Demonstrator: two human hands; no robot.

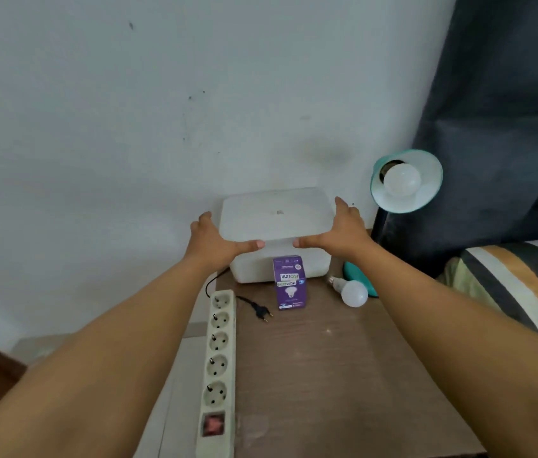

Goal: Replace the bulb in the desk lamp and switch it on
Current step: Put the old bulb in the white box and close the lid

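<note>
A teal desk lamp (428, 190) stands at the table's far right, its shade facing me with a white bulb (401, 180) screwed in. A loose white bulb (354, 293) lies on the table beside the lamp's teal base (352, 272). A purple bulb carton (289, 283) stands in front of a white plastic box (251, 271). My left hand (216, 241) and my right hand (342, 233) grip the box's white lid (275, 214) at its left and right edges, holding it just above the box. The lamp's black plug (262, 313) lies unplugged on the table.
A white power strip (219, 358) with several sockets and a red switch runs along the left edge of the brown wooden table (327, 375). A white wall is behind. A dark curtain (499, 110) and a striped bed (525, 285) are at the right.
</note>
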